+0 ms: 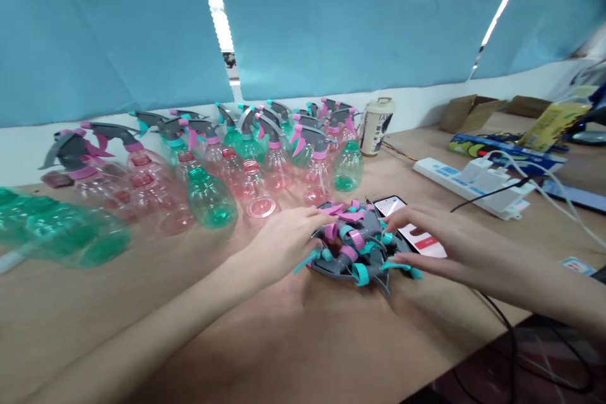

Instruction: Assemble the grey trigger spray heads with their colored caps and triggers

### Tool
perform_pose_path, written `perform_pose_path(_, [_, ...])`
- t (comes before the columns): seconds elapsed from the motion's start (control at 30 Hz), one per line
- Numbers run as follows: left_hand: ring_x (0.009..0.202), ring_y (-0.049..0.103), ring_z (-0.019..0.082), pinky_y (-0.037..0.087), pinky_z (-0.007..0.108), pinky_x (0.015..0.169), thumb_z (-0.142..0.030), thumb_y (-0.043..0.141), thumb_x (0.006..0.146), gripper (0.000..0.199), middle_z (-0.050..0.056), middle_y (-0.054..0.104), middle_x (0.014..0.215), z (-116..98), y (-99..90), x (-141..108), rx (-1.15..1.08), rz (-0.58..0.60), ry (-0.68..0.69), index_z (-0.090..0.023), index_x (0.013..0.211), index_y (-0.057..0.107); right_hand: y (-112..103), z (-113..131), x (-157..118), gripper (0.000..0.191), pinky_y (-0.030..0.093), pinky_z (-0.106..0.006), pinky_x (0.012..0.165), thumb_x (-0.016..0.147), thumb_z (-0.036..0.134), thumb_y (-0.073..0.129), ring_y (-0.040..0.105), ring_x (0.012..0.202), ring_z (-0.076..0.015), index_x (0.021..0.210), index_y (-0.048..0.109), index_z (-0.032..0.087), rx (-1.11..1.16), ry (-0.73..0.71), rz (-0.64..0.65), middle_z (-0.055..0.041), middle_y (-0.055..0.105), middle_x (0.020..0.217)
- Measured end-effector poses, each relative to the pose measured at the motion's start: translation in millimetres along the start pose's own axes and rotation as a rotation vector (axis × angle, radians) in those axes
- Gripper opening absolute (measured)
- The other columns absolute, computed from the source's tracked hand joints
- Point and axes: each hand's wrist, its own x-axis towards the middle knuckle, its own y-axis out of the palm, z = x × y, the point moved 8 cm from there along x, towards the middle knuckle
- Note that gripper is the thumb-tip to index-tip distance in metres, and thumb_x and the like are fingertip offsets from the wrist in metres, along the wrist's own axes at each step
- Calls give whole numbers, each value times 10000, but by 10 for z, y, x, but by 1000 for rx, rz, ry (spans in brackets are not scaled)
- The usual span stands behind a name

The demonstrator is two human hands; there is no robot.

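A loose pile of spray bottle trigger heads (353, 245), grey with pink or teal collars, lies on the wooden table. My left hand (288, 241) is at the pile's left edge, fingers stretched over it and thumb apart. From the other side reaches my right hand (428, 237), its fingers and thumb spread at the pile's right edge. Neither hand clearly grips a head; exact contact is hard to make out. Behind the pile stand bottles without heads, among them a green bottle (211, 199) and a pink bottle (258, 192). Several others, such as this pink bottle (318, 177), carry trigger heads.
Green bottles (78, 237) lie on their sides at the left. A phone (421, 241) is partly beneath my right hand. Farther right are a white power strip (473, 188) with cables, a yellow-labelled bottle (556, 120) and a cardboard box (468, 112). A cup (377, 127) stands behind.
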Motion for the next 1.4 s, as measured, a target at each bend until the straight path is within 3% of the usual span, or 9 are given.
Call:
perform_pose_path(0.2, [938, 600, 196, 478, 316, 764, -302, 488, 898, 249, 23, 644, 1051, 222, -153, -71, -82, -50, -146, -252, 1126, 575, 255, -199, 114, 652, 337, -465, 1019, 807, 598, 486, 339, 1289, -289, 1326, 388, 216, -47, -57, -115, -131, 375, 1404])
perform_pose_path(0.47, [1126, 515, 214, 417, 393, 950, -442, 432, 911, 357, 55, 568, 1221, 193, 148, 6, -127, -127, -160, -261, 1197, 543, 737, -154, 195, 797, 278, -544, 1032, 801, 681, 386, 267, 1334, -322, 1438, 232, 228, -109, -32, -133, -159, 325, 1446])
perform_pose_path(0.6, [1303, 346, 253, 311, 454, 1051, -542, 392, 888, 514, 77, 383, 1425, 211, 384, -24, -110, -32, -155, -274, 1326, 422, 860, 1, 172, 787, 195, -573, 1059, 803, 704, 332, 133, 1377, -318, 1451, 165, 288, -123, -29, -78, -107, 222, 1504])
perform_pose_path(0.73, [1366, 230, 275, 228, 505, 1085, -585, 370, 875, 598, 78, 281, 1484, 257, 527, -167, -77, 58, -170, -279, 1387, 320, 901, 68, 239, 769, 140, -636, 1040, 805, 707, 322, 117, 1375, -341, 1447, 148, 322, -118, -53, -66, -98, 186, 1515])
perform_pose_path(0.83, [1366, 232, 268, 231, 497, 1089, -570, 375, 882, 589, 73, 277, 1486, 254, 502, -274, -91, 52, -180, -276, 1389, 315, 843, 35, 291, 698, 211, -634, 1015, 823, 675, 340, 130, 1370, -353, 1429, 207, 354, -94, -92, -81, -107, 165, 1518])
perform_pose_path(0.93, [1341, 288, 242, 295, 461, 1071, -511, 350, 917, 492, 42, 317, 1468, 258, 426, -329, -146, 5, -204, -290, 1355, 373, 663, -57, 367, 567, 274, -558, 1025, 866, 608, 345, 170, 1366, -328, 1359, 394, 333, -68, -117, -170, -101, 255, 1485])
perform_pose_path(1.07, [1333, 292, 273, 307, 486, 1058, -510, 369, 910, 474, 40, 305, 1469, 367, 356, -361, -131, -77, -287, -291, 1328, 414, 497, -287, 549, 590, 304, -548, 1014, 893, 570, 309, 315, 1303, -329, 1342, 428, 206, -51, -5, -278, -157, 429, 1357])
perform_pose_path(1.17, [1317, 309, 317, 330, 517, 1030, -569, 397, 872, 559, 73, 317, 1458, 457, 379, -378, -118, -77, -353, -282, 1351, 381, 597, -328, 685, 634, 312, -550, 1008, 898, 569, 278, 337, 1289, -351, 1310, 463, 124, -40, -2, -230, -201, 465, 1323])
perform_pose_path(1.4, [1367, 201, 317, 308, 511, 1048, -634, 350, 851, 656, 80, 256, 1489, 360, 488, -360, -138, 63, -382, -278, 1399, 295, 778, -268, 846, 656, 241, -452, 1080, 897, 583, 274, 194, 1371, -259, 1400, 342, 166, -15, -113, -76, -115, 304, 1471])
